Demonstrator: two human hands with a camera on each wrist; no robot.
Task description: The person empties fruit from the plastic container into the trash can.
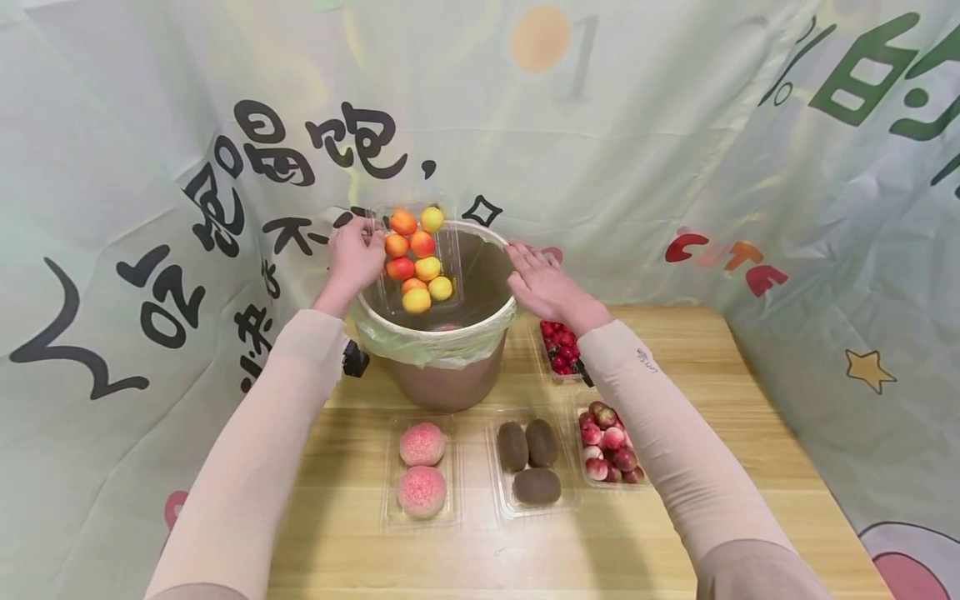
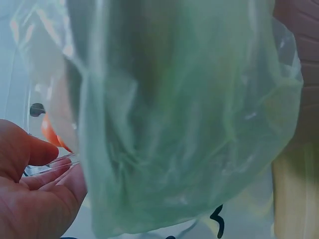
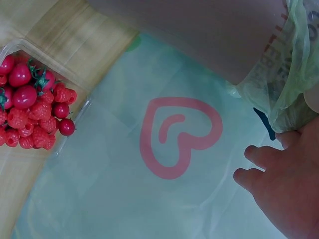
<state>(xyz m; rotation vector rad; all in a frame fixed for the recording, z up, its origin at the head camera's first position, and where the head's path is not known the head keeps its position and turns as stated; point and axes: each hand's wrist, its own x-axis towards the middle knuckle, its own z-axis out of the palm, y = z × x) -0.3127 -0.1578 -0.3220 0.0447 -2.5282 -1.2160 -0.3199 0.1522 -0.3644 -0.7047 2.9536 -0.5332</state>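
Observation:
My left hand pinches the edge of a clear plastic box at its left side. Several small orange, red and yellow fruits lie in the box, which is over the mouth of a brownish bin. A thin green plastic bag lines the bin and folds down over its white rim. On the rim's right side rests my right hand, its fingers extended. In the left wrist view, thumb and fingers grip the clear box edge, while the bag hides most of the fruit.
In front of the bin lie clear boxes with two pink peaches, three brown kiwis, and several reddish plum-like fruits. A box of cherry tomatoes and raspberries sits right of the bin. Printed cloth walls the wooden table.

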